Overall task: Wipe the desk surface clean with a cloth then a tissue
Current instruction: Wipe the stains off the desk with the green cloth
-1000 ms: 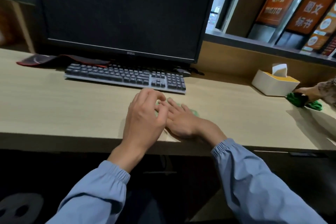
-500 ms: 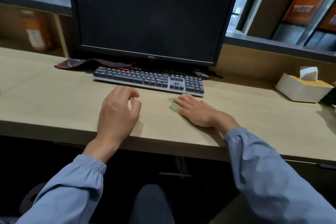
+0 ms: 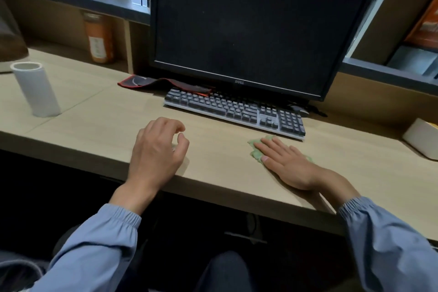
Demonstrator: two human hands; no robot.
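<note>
The hands have parted: the right hand (image 3: 288,165) has slid the cloth (image 3: 255,148) rightward along the tabletop (image 3: 99,125), and the left hand (image 3: 157,154) has drawn off to the left. That suggests the cloth pass is under way, one-handed, with the tissue pass not yet begun. The left fingers (image 3: 175,125) curl loosely over the near edge, holding nothing visible. The right fingers (image 3: 277,146) lie straight and flat, pressing the green cloth down. Its edge shows past them, just near of the keyboard (image 3: 232,109). A white box (image 3: 420,140) sits far right, untouched.
</note>
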